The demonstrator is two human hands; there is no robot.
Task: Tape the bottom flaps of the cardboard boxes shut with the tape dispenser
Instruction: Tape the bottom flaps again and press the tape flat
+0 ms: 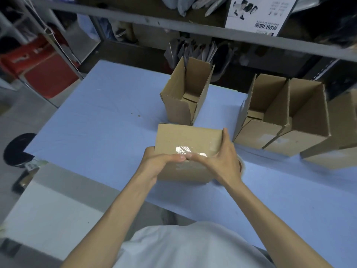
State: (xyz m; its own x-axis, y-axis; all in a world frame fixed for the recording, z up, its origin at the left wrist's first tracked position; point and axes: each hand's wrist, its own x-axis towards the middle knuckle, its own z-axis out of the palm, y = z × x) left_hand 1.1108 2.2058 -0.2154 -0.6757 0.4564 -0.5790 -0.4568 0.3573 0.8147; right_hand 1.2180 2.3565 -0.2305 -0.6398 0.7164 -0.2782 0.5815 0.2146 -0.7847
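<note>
A box (188, 137) sits on the blue surface (96, 117) just in front of the person, with shiny clear tape (184, 149) across its top face. The left hand (160, 163) grips the box's left side with curled fingers. The right hand (222, 161) holds the right side, fingers (226, 135) stretched along the edge. Both thumbs press on the tape, tips nearly touching. Three open boxes (258, 115) stand behind.

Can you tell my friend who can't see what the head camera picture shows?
A left hand and right hand hold a cardboard box on a blue table, thumbs pressing clear tape down. Open boxes stand behind.
</note>
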